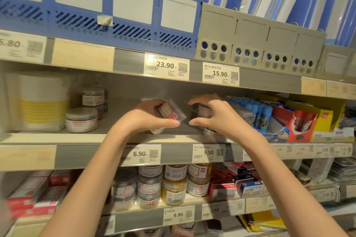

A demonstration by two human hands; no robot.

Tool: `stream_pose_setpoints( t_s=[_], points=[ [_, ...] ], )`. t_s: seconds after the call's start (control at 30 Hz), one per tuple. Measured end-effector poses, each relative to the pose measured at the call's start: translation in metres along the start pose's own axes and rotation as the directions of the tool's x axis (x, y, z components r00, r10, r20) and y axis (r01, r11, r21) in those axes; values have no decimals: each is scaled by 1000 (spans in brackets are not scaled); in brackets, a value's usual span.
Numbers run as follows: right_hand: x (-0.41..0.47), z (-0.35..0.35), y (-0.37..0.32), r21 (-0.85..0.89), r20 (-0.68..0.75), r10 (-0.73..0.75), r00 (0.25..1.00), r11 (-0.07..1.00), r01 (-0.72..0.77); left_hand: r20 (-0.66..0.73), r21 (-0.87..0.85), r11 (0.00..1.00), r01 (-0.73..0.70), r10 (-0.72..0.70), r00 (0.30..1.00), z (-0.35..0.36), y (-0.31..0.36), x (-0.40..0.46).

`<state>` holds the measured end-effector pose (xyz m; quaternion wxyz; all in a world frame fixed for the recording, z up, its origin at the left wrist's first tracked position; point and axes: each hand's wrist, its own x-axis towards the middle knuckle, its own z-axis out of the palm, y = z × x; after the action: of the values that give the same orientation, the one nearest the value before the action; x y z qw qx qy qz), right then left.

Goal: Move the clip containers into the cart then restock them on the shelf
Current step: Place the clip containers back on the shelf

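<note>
Both bare forearms come up from the bottom of the view and reach into the middle tier of the pale shelving unit (92,137), so that's where the action is; the left hand (148,116) has its fingers and thumb curled round a small clear round plastic tub with a red-bordered label (169,111), tipped on its side and lifted just off the shelf board; the right hand (213,114) is wrapped the same way round a second clear tub full of dark clips (200,111), with what looks like another tub under it, though that bit is mostly hidden; the two held tubs sit just beside each other, thumbs nearly meeting.

Progress-wise, I honestly can't tell whether these are coming off the shelf or going back on; no cart shows anywhere; my guess is it's somewhere in the middle, since the stretch of shelf around the hands is bare.

Over on the left of the same tier, a clear lidded tub of clips (81,119) sits alone in front of a short stack of similar tubs (93,98); those look either untouched or already restocked; the tier below has a packed group of clear and amber jars (161,183).
</note>
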<state>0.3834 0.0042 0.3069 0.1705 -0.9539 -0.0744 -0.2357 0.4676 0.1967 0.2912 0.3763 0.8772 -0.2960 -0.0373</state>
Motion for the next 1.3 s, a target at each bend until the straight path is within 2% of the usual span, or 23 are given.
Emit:
stream_pose_setpoints(
  t_s=[0.07, 0.23, 0.37, 0.53, 0.7, 0.77, 0.83, 0.93, 1.03, 1.1, 1.17, 1.3],
  points=[
    [4, 4, -5, 22, 40, -15, 999, 1000, 15, 68, 2, 998, 62, -62, 996, -2, 2, -1],
    [15, 15, -18, 58, 106, -24, 994, 998, 18, 155, 137, 979, 150, -171, 973, -13, 6, -7],
    [20, 21, -24, 136, 123, -72, 990, 989, 56, 270, 166, 976, 139, -181, 946, -16, 3, -6],
    [23, 25, -24, 203, 110, -85, 990, 977, 61, 171, 110, 993, 48, -66, 983, -19, -4, -7],
    [29, 29, -28, 271, 87, -109, 990, 959, 82, 231, 132, 978, 163, -190, 954, -25, -8, -12],
    [32, 32, -29, 281, 72, -112, 991, 956, 88, 143, 180, 973, 147, -173, 974, -28, -14, -16],
    [35, 36, -29, 318, 63, -117, 991, 944, 92, 74, 198, 977, 75, -92, 993, -32, -21, -20],
    [40, 41, -29, 371, 81, -122, 989, 925, 83, 6, 154, 988, 22, -23, 1000, -37, -29, -25],
    [43, 46, -31, 395, 102, -132, 986, 915, 81, -127, 113, 993, 46, -31, 991, -39, -36, -25],
    [46, 51, -33, 412, 105, -132, 986, 908, 78, -226, 95, 990, 102, -79, 971, -37, -40, -24],
    [50, 54, -35, 424, 113, -133, 985, 903, 74, -336, 152, 981, 124, -67, 939, -34, -42, -24],
    [59, 58, -41, 409, 125, -147, 981, 909, 84, -524, 276, 961, 5, 146, 839, -28, -46, -38]
  ],
)
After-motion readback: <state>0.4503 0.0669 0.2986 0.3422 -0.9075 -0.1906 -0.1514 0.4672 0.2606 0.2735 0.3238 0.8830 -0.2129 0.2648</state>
